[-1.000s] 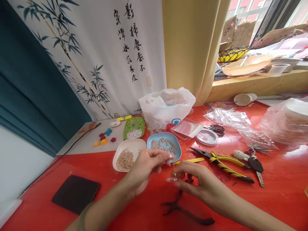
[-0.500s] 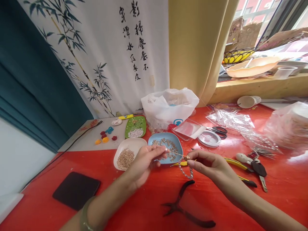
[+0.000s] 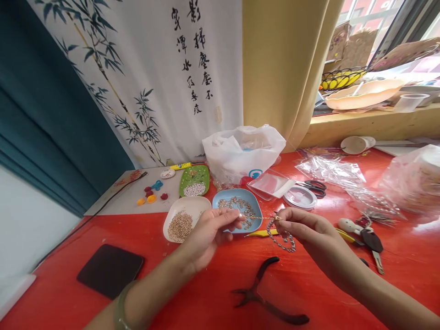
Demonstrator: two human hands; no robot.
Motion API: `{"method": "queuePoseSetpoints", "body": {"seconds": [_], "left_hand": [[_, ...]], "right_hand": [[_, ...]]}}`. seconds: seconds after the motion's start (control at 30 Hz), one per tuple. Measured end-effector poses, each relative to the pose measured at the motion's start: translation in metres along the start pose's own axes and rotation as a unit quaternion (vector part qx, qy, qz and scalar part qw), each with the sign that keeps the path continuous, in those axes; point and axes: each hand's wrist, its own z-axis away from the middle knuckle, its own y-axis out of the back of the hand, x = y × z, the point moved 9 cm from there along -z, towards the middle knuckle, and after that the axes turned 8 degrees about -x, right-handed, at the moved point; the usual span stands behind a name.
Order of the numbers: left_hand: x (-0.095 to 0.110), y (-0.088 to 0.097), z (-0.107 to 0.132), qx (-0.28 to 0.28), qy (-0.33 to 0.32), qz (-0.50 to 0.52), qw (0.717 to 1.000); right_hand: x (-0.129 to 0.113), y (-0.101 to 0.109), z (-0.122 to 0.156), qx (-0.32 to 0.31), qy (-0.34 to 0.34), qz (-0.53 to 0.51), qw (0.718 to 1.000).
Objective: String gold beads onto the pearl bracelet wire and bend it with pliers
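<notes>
My left hand [image 3: 211, 231] pinches the end of a thin gold chain [image 3: 256, 217] between thumb and fingers, above the blue dish [image 3: 237, 191]. The chain runs across to my right hand [image 3: 305, 229]. There, thumb and fingertips are closed on the gold end of a silvery beaded bracelet [image 3: 291, 247], whose loop hangs below them. Small gold pieces lie in the blue dish. To its left, a cream dish [image 3: 166, 225] holds many tiny gold beads [image 3: 180, 227]. Yellow tweezers [image 3: 261, 233] lie under the chain. Closer to me are dark-handled pliers [image 3: 254, 293], their handles spread.
A black flat pad [image 3: 110, 270] lies at left. Behind the dishes are a green tray [image 3: 184, 176] and a white plastic bag [image 3: 227, 156]. Scissors [image 3: 314, 187], a round spool [image 3: 300, 197], clear bags [image 3: 333, 169] and keys [image 3: 371, 240] lie to the right.
My right hand has moved slightly right, with the bracelet swinging along and the chain stretching farther between my hands. My left hand has barely shifted.
</notes>
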Motion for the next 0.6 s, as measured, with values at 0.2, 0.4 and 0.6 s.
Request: {"method": "queuePoseSetpoints", "body": {"seconds": [0.2, 0.4, 0.6], "left_hand": [[-0.006, -0.003, 0.002, -0.008, 0.024, 0.011, 1.0], [-0.008, -0.007, 0.004, -0.017, 0.028, 0.019, 0.999], [-0.006, -0.014, 0.008, -0.028, 0.042, 0.006, 0.999]], "right_hand": [[0.002, -0.001, -0.001, -0.002, -0.005, -0.053, 0.999], [0.0, -0.001, 0.0, -0.003, -0.002, -0.056, 0.998], [0.0, -0.003, -0.001, -0.013, -0.009, -0.083, 0.996]]}}
